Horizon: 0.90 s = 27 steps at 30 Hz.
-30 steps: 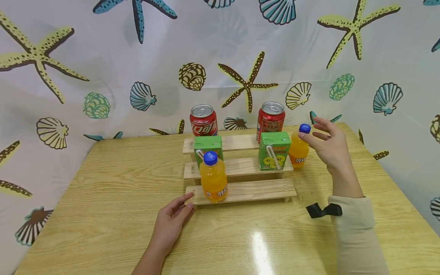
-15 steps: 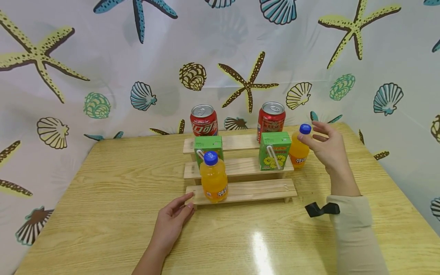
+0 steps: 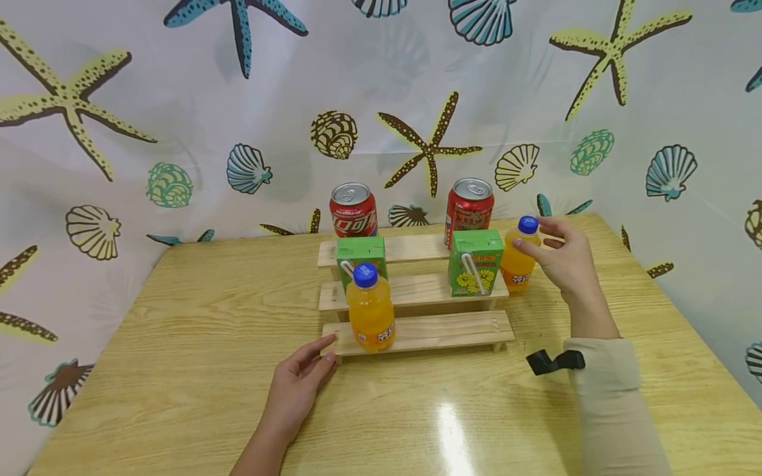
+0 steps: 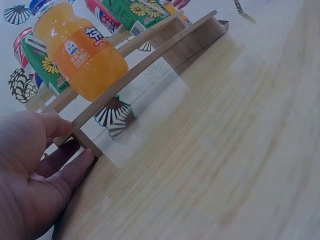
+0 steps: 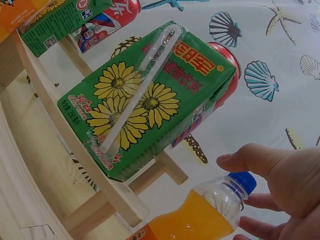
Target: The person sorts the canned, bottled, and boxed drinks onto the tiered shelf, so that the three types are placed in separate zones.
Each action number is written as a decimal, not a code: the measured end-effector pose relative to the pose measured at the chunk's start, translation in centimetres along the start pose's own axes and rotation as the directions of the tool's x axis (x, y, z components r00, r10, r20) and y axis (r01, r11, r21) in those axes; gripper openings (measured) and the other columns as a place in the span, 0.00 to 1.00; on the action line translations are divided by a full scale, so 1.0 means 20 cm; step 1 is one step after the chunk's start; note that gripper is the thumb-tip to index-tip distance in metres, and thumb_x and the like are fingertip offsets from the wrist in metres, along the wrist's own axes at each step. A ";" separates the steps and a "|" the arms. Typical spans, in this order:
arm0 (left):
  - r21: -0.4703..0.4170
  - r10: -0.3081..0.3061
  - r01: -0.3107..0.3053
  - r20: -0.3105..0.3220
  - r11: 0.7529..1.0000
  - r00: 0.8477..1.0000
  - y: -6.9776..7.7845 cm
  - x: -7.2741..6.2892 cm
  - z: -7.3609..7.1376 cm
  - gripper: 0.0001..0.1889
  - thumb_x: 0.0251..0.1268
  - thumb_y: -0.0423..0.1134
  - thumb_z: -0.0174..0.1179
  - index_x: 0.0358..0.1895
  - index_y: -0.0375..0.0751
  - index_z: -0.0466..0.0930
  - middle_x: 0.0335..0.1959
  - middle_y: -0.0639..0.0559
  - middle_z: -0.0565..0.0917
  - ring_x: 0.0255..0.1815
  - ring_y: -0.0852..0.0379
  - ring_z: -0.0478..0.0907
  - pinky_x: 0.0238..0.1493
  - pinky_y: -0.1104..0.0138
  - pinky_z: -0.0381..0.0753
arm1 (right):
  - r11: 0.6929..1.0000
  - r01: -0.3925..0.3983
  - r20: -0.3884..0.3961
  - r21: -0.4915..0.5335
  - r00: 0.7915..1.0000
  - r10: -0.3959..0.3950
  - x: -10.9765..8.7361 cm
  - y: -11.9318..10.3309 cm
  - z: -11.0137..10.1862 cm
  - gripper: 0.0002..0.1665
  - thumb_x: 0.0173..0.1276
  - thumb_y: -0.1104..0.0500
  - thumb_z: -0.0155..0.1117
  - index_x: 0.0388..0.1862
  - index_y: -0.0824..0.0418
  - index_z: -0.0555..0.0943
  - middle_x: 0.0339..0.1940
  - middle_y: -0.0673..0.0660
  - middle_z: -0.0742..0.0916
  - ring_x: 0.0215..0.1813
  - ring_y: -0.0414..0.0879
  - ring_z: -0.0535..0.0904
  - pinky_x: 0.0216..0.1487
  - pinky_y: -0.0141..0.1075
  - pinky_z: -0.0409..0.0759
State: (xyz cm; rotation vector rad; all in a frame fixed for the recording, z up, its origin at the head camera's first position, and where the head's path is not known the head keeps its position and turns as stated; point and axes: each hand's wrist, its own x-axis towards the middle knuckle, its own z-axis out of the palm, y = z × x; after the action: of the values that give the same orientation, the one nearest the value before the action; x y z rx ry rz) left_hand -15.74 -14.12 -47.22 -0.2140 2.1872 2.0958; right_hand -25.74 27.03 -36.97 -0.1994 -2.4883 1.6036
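My left hand [image 3: 296, 380] holds the left front end of a three-step wooden rack [image 3: 446, 328], its fingertips at the lowest board and leg in the left wrist view. An orange soda bottle [image 3: 370, 314] with a blue cap stands on that lowest step, near the left end. To the right of the rack, a second orange soda bottle [image 3: 516, 261] stands upright on the table. My right hand [image 3: 565, 258] is at its neck, thumb and fingers spread around it. In the right wrist view the thumb [image 5: 235, 161] is apart from the blue cap [image 5: 243, 183], with the other fingers behind it.
Two green drink cartons, the left carton [image 3: 360, 250] and the right carton [image 3: 474, 263], stand on the middle step. Behind them a left red can [image 3: 354, 211] and a right red can [image 3: 469, 208] stand on the top step. A patterned cloth [image 3: 286, 99] hangs behind the table.
My right hand has moved slightly left and down, closer around the neck of the right bottle. The left hand, rack and drinks have stayed in place.
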 end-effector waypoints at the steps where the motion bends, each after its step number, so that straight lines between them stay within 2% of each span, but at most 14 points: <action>1: -0.001 -0.001 0.001 -0.001 1.000 1.000 0.00 0.00 0.00 0.21 0.74 0.32 0.58 0.67 0.41 0.75 0.69 0.47 0.73 0.51 0.64 0.83 0.58 0.72 0.83 | 1.000 -0.003 0.002 0.000 1.000 0.003 0.00 0.01 0.00 0.46 0.65 0.45 0.72 0.77 0.59 0.65 0.75 0.65 0.69 0.72 0.63 0.64 0.71 0.57 0.72; 6: 0.000 -0.007 0.007 -0.003 1.000 1.000 -0.01 0.00 -0.01 0.20 0.74 0.31 0.57 0.67 0.41 0.76 0.68 0.48 0.74 0.51 0.63 0.83 0.57 0.72 0.83 | 1.000 -0.019 0.017 0.012 1.000 0.019 0.02 0.03 0.01 0.45 0.66 0.46 0.72 0.76 0.59 0.65 0.75 0.65 0.69 0.72 0.64 0.63 0.71 0.56 0.71; 14: 0.002 -0.003 0.003 -0.001 1.000 1.000 -0.02 0.01 -0.01 0.20 0.74 0.30 0.57 0.66 0.41 0.76 0.68 0.48 0.74 0.52 0.62 0.83 0.57 0.71 0.83 | 0.994 -0.076 0.072 0.075 0.995 0.070 0.03 0.05 0.02 0.48 0.67 0.47 0.71 0.79 0.58 0.60 0.77 0.68 0.63 0.75 0.66 0.59 0.63 0.59 0.80; 22: 0.013 -0.012 0.012 0.000 1.000 1.000 -0.02 0.01 -0.01 0.20 0.74 0.31 0.57 0.66 0.41 0.76 0.69 0.49 0.73 0.54 0.63 0.83 0.57 0.71 0.83 | 0.994 -0.107 0.149 0.031 0.984 0.101 0.04 0.08 0.03 0.52 0.69 0.43 0.67 0.82 0.57 0.53 0.79 0.70 0.58 0.76 0.70 0.57 0.59 0.62 0.81; 27: 0.008 -0.006 0.006 0.000 1.000 1.000 -0.01 0.01 -0.01 0.20 0.74 0.30 0.56 0.66 0.40 0.76 0.69 0.49 0.73 0.54 0.64 0.83 0.57 0.71 0.83 | 0.992 -0.122 0.166 0.033 0.979 0.115 0.05 0.10 0.04 0.54 0.69 0.41 0.66 0.83 0.58 0.50 0.79 0.71 0.57 0.75 0.70 0.60 0.58 0.61 0.82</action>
State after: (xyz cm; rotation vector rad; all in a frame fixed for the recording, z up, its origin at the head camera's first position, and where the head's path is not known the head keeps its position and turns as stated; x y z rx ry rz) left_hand -15.84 -14.30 -47.52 -0.2194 2.1911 2.0837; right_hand -26.93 27.36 -39.10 -0.2225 -2.6056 1.7866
